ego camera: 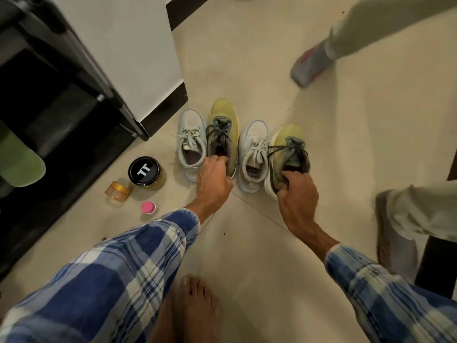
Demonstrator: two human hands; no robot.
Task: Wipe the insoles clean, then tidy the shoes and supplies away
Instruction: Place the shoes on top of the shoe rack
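Beige floor [247,231] seen from the head camera carries four shoes in one row; every toe points away from the person, every heel toward the fingers. The left hand [214,180] grasps the heel collar of the left yellow shoe [223,115]; the right hand [296,191] grasps the heel of the right yellow shoe [288,134]. One pale blue shoe [190,134] stands just left of each hand; the black-lidded jar [144,169] lies further left. I judge that both yellow shoes are ready for lifting.
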